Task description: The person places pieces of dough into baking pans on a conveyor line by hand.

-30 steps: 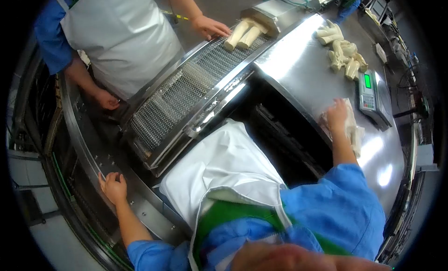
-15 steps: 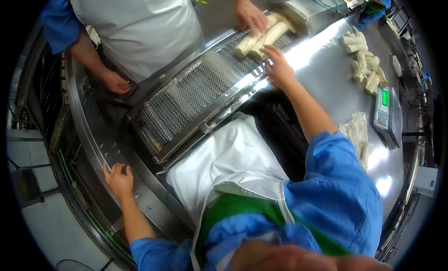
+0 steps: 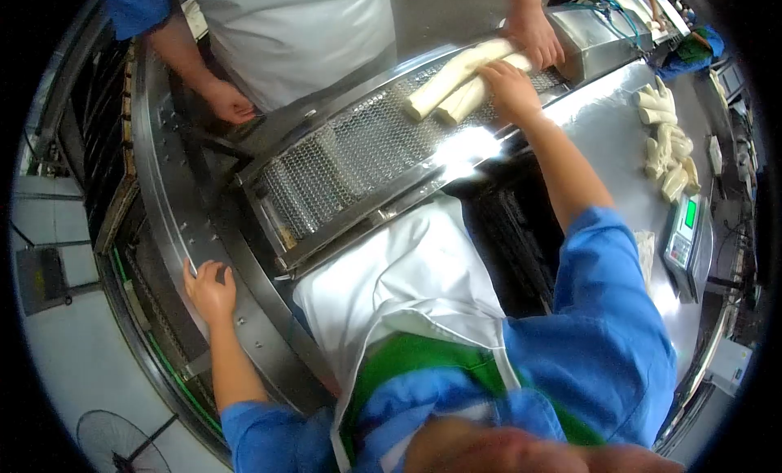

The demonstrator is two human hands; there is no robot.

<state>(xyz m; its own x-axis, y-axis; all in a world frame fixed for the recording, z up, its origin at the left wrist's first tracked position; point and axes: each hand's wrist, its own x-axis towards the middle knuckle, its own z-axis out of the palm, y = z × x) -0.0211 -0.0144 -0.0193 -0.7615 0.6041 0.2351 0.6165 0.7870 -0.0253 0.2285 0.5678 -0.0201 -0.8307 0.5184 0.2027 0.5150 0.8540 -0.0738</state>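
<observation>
Two long, pale, dough-like logs [image 3: 452, 78] lie side by side on a metal mesh conveyor [image 3: 350, 147]. My right hand [image 3: 511, 94] has its fingers bent over the upper end of the nearer log [image 3: 466, 101]. Far to the left, my left hand [image 3: 212, 292] lies at the steel rim of the curved table [image 3: 175, 245], fingers apart and nothing in them. Across the belt, a co-worker's hand [image 3: 538, 37] is at the far ends of the logs, and that person's other hand [image 3: 228, 101] hangs by the apron.
On the steel table [image 3: 586, 139] at right lie several pale pieces [image 3: 669, 151] in a pile. A scale [image 3: 688, 237] with a green display stands near them, beside a pale cloth [image 3: 645, 257]. A metal housing [image 3: 603, 37] covers the belt's far end. Another person [image 3: 692, 51] is farther back.
My right hand has moved from beside the logs onto the nearer one. The co-worker's hand has slid toward the logs' far ends. The view has shifted; my left hand stays at the rim.
</observation>
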